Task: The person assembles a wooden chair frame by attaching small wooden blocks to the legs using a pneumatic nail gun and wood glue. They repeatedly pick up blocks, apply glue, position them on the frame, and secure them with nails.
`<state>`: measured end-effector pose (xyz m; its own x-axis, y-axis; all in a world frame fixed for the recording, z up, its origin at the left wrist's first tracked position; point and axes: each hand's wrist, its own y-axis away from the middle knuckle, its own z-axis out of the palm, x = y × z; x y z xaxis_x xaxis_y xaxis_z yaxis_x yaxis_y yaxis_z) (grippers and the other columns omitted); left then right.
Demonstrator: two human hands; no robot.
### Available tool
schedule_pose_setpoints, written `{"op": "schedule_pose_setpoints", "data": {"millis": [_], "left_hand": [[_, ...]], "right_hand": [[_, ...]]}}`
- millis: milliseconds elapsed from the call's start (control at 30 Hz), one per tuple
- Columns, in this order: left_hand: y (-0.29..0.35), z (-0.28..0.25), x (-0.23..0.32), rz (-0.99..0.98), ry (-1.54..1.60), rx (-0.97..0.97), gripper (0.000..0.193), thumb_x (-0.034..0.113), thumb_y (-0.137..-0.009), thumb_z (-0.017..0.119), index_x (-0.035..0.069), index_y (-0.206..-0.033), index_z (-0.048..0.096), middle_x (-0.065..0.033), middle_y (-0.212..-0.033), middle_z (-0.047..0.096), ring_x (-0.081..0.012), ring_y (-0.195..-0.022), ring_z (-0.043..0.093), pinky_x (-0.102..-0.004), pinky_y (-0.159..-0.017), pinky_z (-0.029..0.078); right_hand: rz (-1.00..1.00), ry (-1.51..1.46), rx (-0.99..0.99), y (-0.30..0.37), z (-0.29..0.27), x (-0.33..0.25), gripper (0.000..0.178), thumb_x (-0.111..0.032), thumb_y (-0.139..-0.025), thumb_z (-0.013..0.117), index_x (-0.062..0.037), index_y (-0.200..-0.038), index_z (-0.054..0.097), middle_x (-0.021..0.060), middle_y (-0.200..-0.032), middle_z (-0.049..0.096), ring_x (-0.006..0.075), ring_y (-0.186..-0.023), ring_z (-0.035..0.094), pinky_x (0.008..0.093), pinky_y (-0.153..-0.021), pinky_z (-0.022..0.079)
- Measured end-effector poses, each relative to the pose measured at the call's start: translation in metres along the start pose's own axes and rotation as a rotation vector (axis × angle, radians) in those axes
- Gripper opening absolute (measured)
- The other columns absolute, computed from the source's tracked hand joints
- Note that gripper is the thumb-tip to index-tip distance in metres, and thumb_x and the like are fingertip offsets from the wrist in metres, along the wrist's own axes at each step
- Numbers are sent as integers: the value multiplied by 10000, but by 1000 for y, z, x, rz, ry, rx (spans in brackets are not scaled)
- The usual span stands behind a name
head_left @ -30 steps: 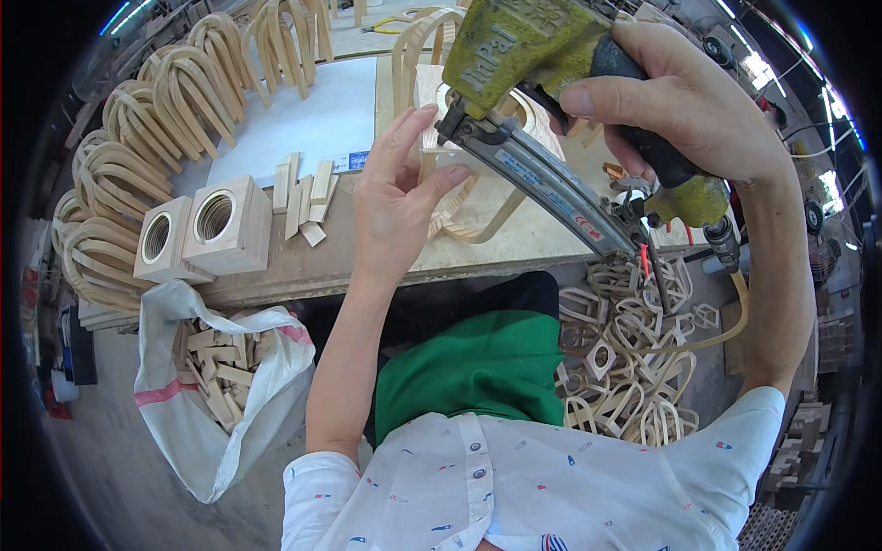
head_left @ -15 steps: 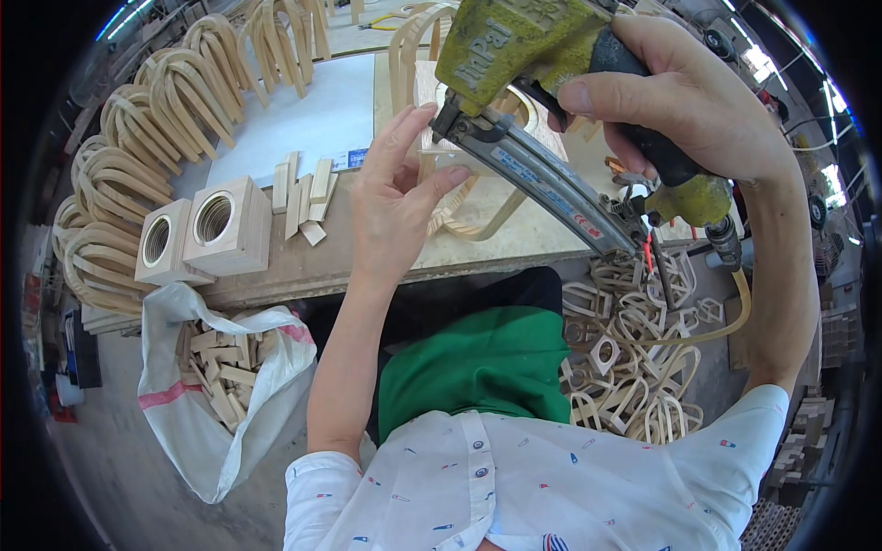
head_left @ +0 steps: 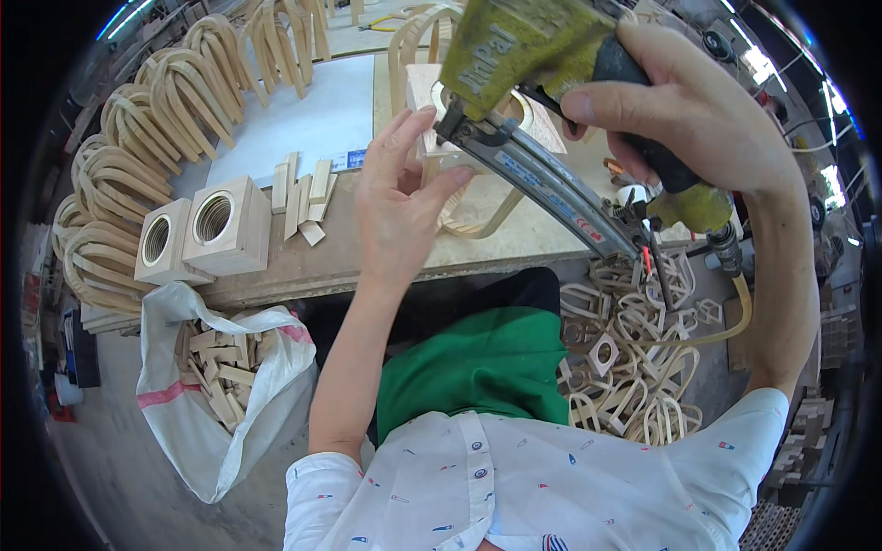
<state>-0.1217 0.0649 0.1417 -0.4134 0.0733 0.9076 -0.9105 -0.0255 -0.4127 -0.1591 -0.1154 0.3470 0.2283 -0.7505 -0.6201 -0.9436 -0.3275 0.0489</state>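
My right hand [head_left: 675, 110] is wrapped round the black grip of a yellow-green air nail gun [head_left: 528, 55]. Its long grey magazine [head_left: 551, 188] slants down to the right, and its nose is at a pale wooden block [head_left: 423, 84] with a round hole. My left hand [head_left: 397, 188] is closed about the block's near left side, fingers above and thumb below. The gun covers much of the block. Below the block shows a bent wooden loop [head_left: 491, 220], and another bent frame [head_left: 401, 60] rises behind it.
Bent wooden frames [head_left: 152, 147] line the table's left. Two holed blocks [head_left: 225, 225] and several thin wood strips [head_left: 303, 197] lie nearer. A white sack [head_left: 175, 422] of offcuts stands on the floor; a heap of wooden frames [head_left: 634, 367] lies right. An air hose [head_left: 742, 308] hangs from the gun.
The nail gun has tilted and shifted slightly to the right, with its nose a little lower. More of the block's top shows. My left hand has moved slightly right along with it.
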Motion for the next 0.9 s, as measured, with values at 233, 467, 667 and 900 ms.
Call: {"op": "schedule_pose_setpoints", "data": {"millis": [233, 467, 667, 900], "left_hand": [[16, -21, 4, 102, -132, -21, 979, 111, -663, 830, 41, -1463, 271, -162, -1311, 397, -273, -1130, 505, -392, -1015, 401], [-23, -28, -2, -138, 328, -223, 917, 117, -764, 786, 33, -1488, 229, -146, -1294, 492, -216, -1112, 551, -341, -972, 440], [-19, -7, 2, -149, 395, -300, 797, 51, -825, 724, 50, -1482, 274, -91, -1120, 604, -132, -983, 601, -277, -870, 487], [-18, -1, -2, -153, 364, -292, 806, 37, -812, 731, 51, -1481, 282, -70, -1037, 629, -114, -951, 605, -271, -860, 481]], "right_hand": [[53, -20, 50, 18, -12, 10, 234, -198, -860, 634, 34, -886, 610, 41, -566, 559, 88, -433, 511, 242, -420, 398], [97, -143, 11, 37, -30, 33, 257, -158, -862, 648, 65, -971, 583, 55, -643, 590, 91, -437, 519, 238, -424, 425], [188, -115, 72, 47, -39, 43, 256, -150, -859, 653, 60, -987, 581, 62, -679, 611, 91, -461, 536, 239, -443, 439], [129, -131, 89, 44, -38, 46, 278, -164, -855, 659, 58, -1007, 589, 72, -750, 641, 90, -465, 537, 232, -441, 431]]}}
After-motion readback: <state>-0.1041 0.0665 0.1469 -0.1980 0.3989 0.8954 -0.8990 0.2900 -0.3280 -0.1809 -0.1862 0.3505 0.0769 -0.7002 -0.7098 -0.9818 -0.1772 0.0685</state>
